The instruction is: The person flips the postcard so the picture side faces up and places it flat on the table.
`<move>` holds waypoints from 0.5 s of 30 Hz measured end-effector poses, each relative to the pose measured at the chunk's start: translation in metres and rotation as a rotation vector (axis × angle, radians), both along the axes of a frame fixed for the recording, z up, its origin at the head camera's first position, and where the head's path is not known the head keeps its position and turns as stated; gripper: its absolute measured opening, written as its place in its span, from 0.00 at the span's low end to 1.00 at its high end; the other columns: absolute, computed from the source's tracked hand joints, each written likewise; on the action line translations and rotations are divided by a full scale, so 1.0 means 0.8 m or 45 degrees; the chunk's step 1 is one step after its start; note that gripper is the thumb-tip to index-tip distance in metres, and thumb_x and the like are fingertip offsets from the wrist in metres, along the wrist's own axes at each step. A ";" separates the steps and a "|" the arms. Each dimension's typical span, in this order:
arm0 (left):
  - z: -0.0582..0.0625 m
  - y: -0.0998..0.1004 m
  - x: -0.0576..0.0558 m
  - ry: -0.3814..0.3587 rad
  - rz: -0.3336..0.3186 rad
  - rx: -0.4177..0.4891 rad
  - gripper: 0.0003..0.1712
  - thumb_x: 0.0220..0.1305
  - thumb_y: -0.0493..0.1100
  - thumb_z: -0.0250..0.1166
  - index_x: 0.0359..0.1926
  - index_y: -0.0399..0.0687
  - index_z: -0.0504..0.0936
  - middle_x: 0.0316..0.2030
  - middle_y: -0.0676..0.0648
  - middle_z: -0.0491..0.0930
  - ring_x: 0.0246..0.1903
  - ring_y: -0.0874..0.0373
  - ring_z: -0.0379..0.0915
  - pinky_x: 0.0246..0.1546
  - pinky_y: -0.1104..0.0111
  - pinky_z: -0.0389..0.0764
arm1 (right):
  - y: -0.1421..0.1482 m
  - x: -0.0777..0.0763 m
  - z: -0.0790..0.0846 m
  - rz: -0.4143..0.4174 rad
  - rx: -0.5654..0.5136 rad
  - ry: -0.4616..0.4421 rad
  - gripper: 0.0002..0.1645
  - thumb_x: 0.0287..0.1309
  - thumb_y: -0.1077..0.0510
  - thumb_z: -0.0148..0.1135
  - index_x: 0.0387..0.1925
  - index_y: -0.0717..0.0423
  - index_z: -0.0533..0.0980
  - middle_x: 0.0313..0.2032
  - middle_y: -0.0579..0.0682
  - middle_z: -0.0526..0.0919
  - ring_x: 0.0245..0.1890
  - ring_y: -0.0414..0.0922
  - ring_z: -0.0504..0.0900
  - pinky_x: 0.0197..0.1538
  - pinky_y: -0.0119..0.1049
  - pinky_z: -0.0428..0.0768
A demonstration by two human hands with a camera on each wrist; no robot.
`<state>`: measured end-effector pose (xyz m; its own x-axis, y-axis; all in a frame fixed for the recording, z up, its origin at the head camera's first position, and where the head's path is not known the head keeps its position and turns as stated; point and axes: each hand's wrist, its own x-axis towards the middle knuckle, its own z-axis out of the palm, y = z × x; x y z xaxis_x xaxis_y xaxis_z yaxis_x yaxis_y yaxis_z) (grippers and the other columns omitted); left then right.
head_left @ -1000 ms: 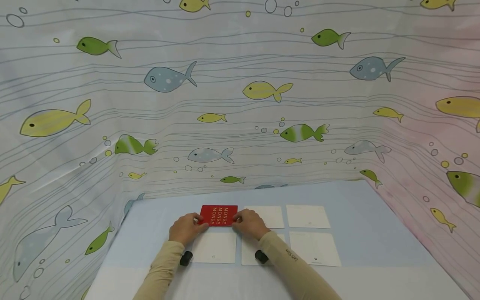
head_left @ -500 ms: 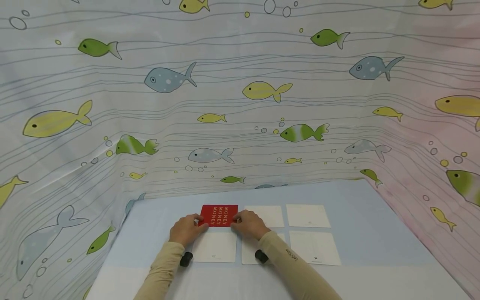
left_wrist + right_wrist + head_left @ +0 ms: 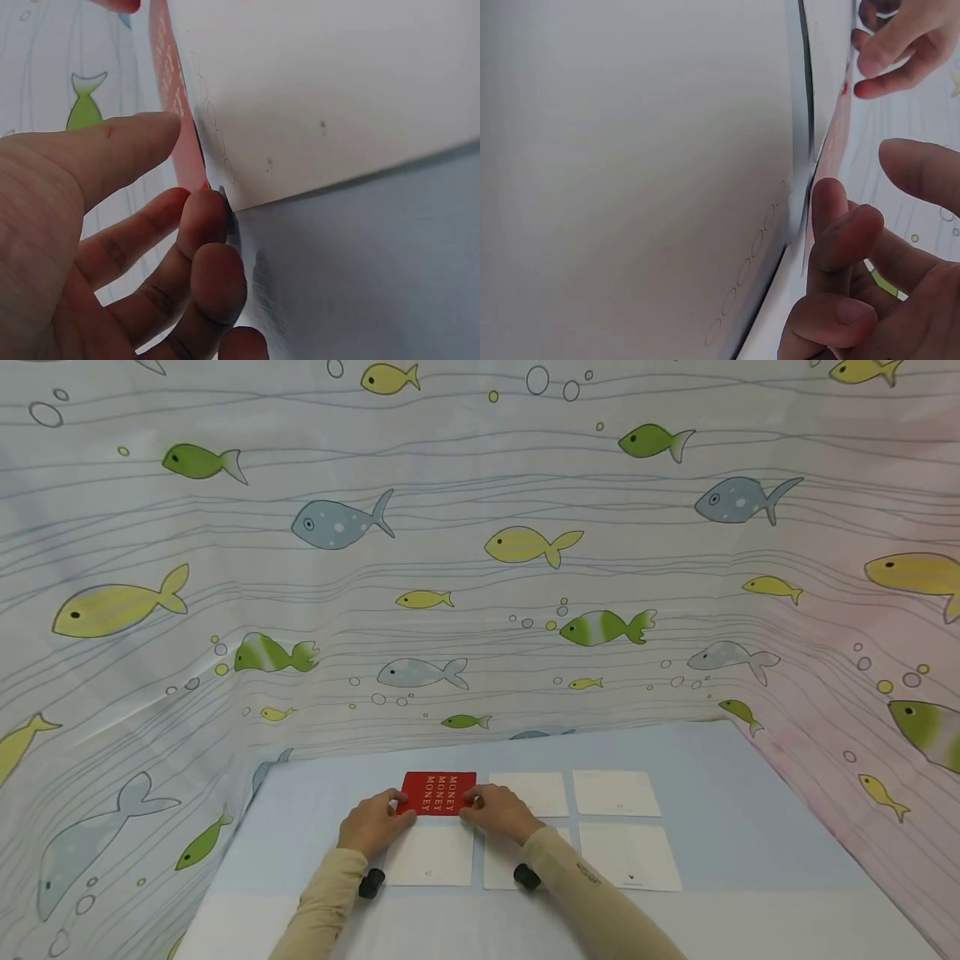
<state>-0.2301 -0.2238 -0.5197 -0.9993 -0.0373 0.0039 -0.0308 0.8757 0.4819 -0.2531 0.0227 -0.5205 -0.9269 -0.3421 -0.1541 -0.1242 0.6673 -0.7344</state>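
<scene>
A red card (image 3: 437, 793) printed with gold-coloured MONEY in several lines lies at the back left of rows of white cards. My left hand (image 3: 371, 823) holds its left edge, the thumb near the front corner. My right hand (image 3: 501, 813) is at the right edge, fingers curled against the card. Only a thin red strip (image 3: 161, 64) shows in the left wrist view, beyond a white card (image 3: 337, 82). In the right wrist view the card's edge (image 3: 837, 135) meets my right fingertips, and the thumb stands apart. Its underside is hidden.
White cards lie beside and in front of the red card: a back one (image 3: 617, 793), a front left one (image 3: 431, 860), a front right one (image 3: 630, 857) and others. A pale blue and white cloth (image 3: 750, 835) covers the table. A fish-patterned curtain (image 3: 480, 443) stands behind.
Both hands stay at the red card's edges with hardly any movement. The head view has tilted slightly, so the background sits a little lower.
</scene>
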 end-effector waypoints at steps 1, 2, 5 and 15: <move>-0.002 0.000 0.000 0.005 0.002 -0.001 0.22 0.61 0.52 0.72 0.53 0.49 0.84 0.29 0.53 0.81 0.26 0.57 0.73 0.26 0.63 0.72 | 0.001 0.001 -0.001 0.003 -0.007 0.004 0.20 0.64 0.50 0.67 0.54 0.52 0.81 0.37 0.43 0.81 0.37 0.43 0.77 0.42 0.42 0.77; -0.002 -0.001 0.000 0.013 0.000 -0.001 0.21 0.61 0.52 0.72 0.53 0.49 0.85 0.29 0.53 0.81 0.26 0.57 0.73 0.26 0.63 0.72 | 0.003 0.001 -0.001 0.007 -0.015 0.012 0.19 0.64 0.50 0.68 0.54 0.52 0.81 0.37 0.43 0.81 0.37 0.43 0.77 0.41 0.42 0.77; 0.001 -0.003 0.002 0.039 -0.009 -0.006 0.20 0.61 0.53 0.73 0.51 0.50 0.85 0.30 0.53 0.83 0.27 0.57 0.75 0.27 0.63 0.74 | 0.008 0.003 -0.001 0.012 -0.038 0.032 0.18 0.63 0.50 0.68 0.52 0.51 0.81 0.36 0.43 0.81 0.36 0.43 0.77 0.39 0.41 0.77; 0.014 -0.012 0.024 0.006 -0.048 -0.089 0.21 0.59 0.52 0.74 0.49 0.46 0.86 0.28 0.54 0.79 0.27 0.59 0.72 0.26 0.64 0.73 | 0.014 0.020 0.014 0.045 0.057 0.105 0.23 0.60 0.48 0.71 0.54 0.52 0.81 0.35 0.41 0.79 0.33 0.42 0.76 0.37 0.39 0.76</move>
